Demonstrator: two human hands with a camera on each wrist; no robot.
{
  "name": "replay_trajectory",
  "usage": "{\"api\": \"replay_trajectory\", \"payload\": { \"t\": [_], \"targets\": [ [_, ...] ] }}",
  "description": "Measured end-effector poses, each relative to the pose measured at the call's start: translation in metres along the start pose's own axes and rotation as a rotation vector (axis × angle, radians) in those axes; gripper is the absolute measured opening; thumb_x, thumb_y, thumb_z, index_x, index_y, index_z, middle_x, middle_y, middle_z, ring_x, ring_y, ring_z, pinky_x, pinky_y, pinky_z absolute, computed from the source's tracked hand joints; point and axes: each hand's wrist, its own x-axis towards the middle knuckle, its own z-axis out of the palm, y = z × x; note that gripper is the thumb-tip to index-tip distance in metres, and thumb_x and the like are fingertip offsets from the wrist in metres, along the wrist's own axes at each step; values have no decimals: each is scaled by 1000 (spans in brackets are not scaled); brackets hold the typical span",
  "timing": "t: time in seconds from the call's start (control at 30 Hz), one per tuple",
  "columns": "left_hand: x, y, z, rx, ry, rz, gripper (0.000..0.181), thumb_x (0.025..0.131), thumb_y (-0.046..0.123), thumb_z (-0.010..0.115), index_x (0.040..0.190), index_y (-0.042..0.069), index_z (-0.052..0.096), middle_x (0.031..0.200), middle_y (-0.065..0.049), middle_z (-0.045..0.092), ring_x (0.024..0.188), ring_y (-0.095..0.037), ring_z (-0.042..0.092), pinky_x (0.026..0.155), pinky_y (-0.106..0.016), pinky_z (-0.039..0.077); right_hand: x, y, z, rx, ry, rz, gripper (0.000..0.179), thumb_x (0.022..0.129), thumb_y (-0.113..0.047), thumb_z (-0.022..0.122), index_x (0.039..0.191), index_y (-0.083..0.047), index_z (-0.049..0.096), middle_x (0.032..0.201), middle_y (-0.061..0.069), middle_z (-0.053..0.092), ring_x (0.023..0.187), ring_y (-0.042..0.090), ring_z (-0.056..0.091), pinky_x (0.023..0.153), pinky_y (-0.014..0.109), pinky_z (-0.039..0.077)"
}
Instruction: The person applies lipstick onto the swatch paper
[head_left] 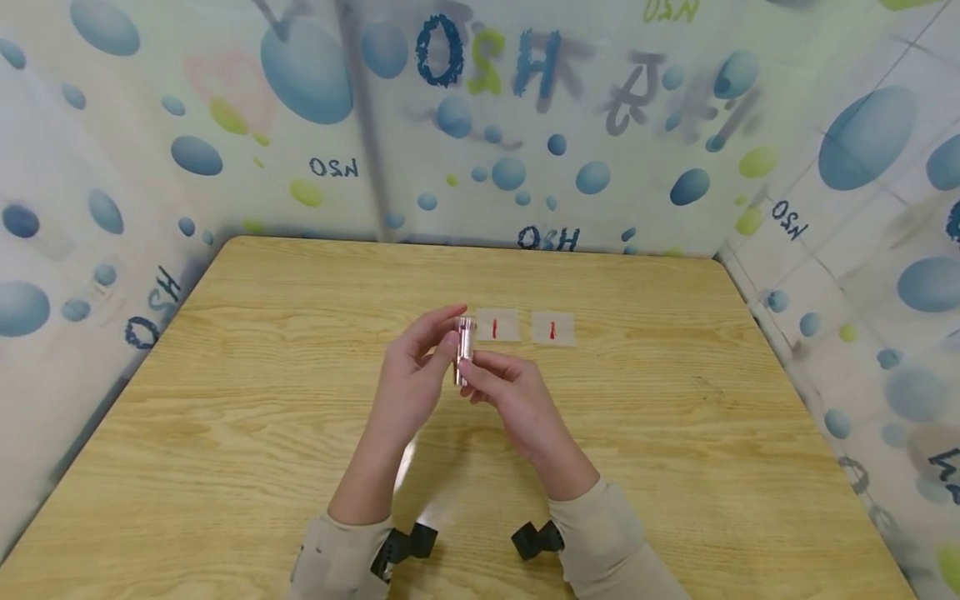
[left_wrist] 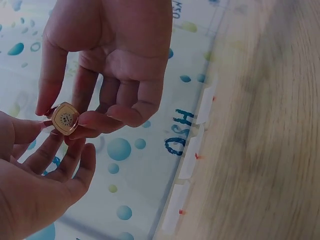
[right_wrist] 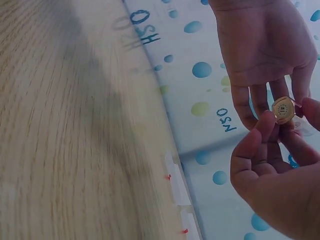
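Above the middle of the table, both hands hold one small, shiny rose-gold lipstick tube [head_left: 466, 333], upright in the head view. My left hand [head_left: 411, 377] grips its upper part from the left, thumb against its side. Lower down, my right hand [head_left: 521, 402] pinches it between thumb and fingers. The tube's rounded-square gold base [left_wrist: 65, 119] with a small printed label faces the left wrist camera. In the right wrist view the same base [right_wrist: 283, 111] shows between the fingertips of both hands. Fingers hide part of the tube.
Two pale paper squares with red marks, one [head_left: 498, 325] and another [head_left: 553, 328], lie just beyond the right hand. The left wrist view shows a third paper. A wood-grain table [head_left: 262, 417] meets a bubble-patterned sheet [head_left: 465, 183] at its back and sides.
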Motion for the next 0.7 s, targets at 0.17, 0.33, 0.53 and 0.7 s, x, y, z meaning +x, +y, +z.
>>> {"api": "replay_trajectory", "payload": {
  "t": [0.17, 0.33, 0.53, 0.7],
  "targets": [
    [0, 0, 1, 1, -7, -2, 36, 110, 8, 55, 143, 14, 67, 140, -12, 71, 133, -24, 65, 113, -41, 54, -1, -1, -1, -51, -8, 1, 31, 105, -16, 66, 126, 6, 73, 91, -8, 73, 86, 13, 66, 83, 26, 56],
    [3, -1, 2, -5, -10, 2, 35, 110, 8, 55, 143, 15, 67, 137, -12, 73, 130, -24, 66, 114, -43, 53, -1, -4, -2, -70, -11, -1, 30, 105, -19, 68, 125, 3, 74, 92, -7, 73, 87, 14, 66, 84, 26, 57],
    [3, -1, 1, 12, -17, 5, 35, 111, 10, 54, 143, 16, 67, 137, -11, 72, 130, -23, 67, 114, -43, 53, 2, -4, -3, -70, -12, -8, 31, 104, -17, 68, 131, -1, 71, 99, -2, 74, 88, 14, 68, 83, 26, 57],
    [5, -2, 1, 30, -23, 5, 37, 110, 10, 57, 145, 17, 66, 138, -12, 72, 130, -25, 67, 111, -44, 56, 3, -7, -8, -121, 4, -22, 32, 104, -19, 69, 133, -5, 70, 109, 5, 74, 90, 16, 69, 84, 27, 58]
  ]
}}
